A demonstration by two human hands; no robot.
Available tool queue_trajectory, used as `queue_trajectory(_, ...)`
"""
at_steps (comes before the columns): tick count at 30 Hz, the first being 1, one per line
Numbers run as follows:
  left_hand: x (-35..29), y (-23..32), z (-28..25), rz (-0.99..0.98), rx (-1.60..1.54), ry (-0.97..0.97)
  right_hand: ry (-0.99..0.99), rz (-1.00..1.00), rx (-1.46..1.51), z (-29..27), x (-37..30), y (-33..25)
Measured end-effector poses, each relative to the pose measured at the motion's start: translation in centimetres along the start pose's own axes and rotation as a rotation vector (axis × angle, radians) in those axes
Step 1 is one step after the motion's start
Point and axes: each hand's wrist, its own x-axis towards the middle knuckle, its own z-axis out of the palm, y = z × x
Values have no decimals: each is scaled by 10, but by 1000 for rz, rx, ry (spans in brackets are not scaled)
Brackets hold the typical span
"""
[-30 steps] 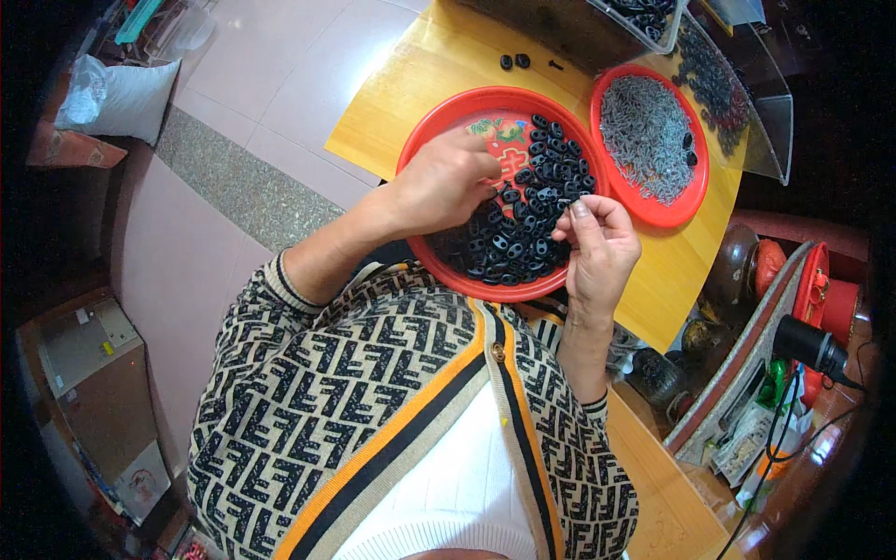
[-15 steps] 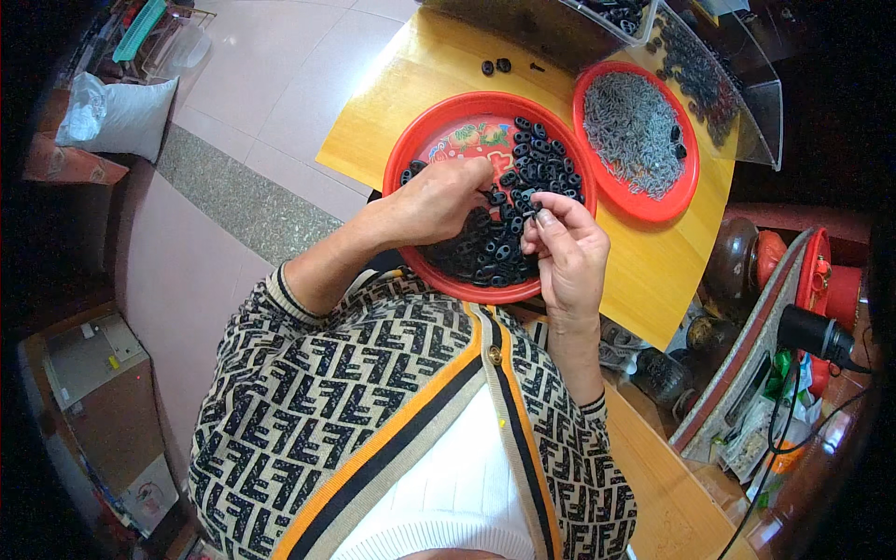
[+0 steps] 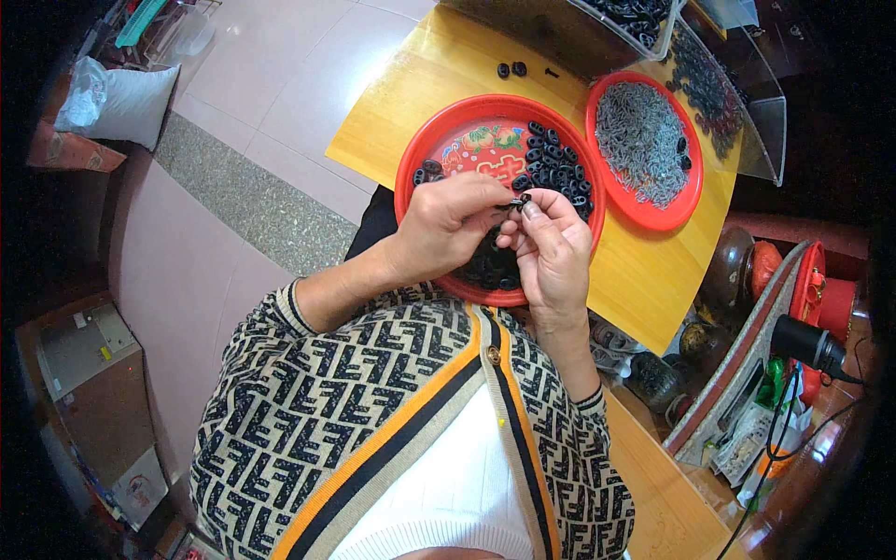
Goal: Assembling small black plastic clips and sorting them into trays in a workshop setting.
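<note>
Over a round red tray (image 3: 403, 177), my two hands meet fingertip to fingertip. My right hand (image 3: 556, 250) is closed, pinching a small black cord-lock piece (image 3: 525, 198) between thumb and finger. The fingers of my left hand (image 3: 443, 219) are closed beside it on a tiny part with a pale glint, too small to name. Many black two-holed cord-lock pieces (image 3: 558, 168) lie heaped on the tray's right side, and more show beneath my hands. A few sit at its left rim. The tray's printed bottom shows at the back.
Right of the round tray, a red oval tray (image 3: 693, 194) holds small grey springs (image 3: 639, 135) and a few black pieces. Loose black parts (image 3: 511, 69) lie on the yellow tabletop (image 3: 373, 131). Clear plastic bins (image 3: 658, 42) stand behind. A black cylindrical device (image 3: 807, 347) with cables is at right.
My left hand has come up from the heap and moved right to meet my right hand, which has shifted slightly left. The whole view has shifted a little.
</note>
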Motion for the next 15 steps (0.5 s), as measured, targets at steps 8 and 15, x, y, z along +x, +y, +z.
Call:
queue_trajectory(8,-6,-1,-3,-537,-574,-1,-23,8,-2,1,-1,2)
queue_trajectory(15,-4,-5,-4,-648,-781,-76,-44,38,7,1,-3,0)
